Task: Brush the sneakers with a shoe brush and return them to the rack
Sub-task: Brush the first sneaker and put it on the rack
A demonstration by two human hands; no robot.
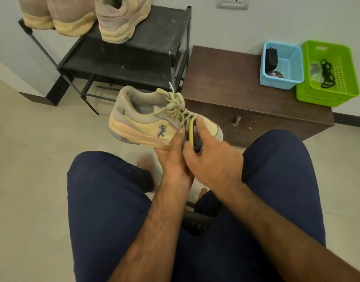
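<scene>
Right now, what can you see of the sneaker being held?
The sneaker is a low, pale yellow and grey shoe, suede-like, with a dark blue lion emblem on its side, tied cream laces and a thick peach-tinted sole. It is held off the floor, side to the camera, heel left, toe right. The left hand holds it from under the sole, thumb on its side; the yellow-edged brush in the right hand lies against its forefoot.

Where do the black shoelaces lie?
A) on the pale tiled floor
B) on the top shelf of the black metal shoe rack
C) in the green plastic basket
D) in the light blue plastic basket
C: the black shoelaces lie loosely coiled inside the green plastic basket, which stands on the brown wooden cabinet beside the light blue plastic basket.
</scene>
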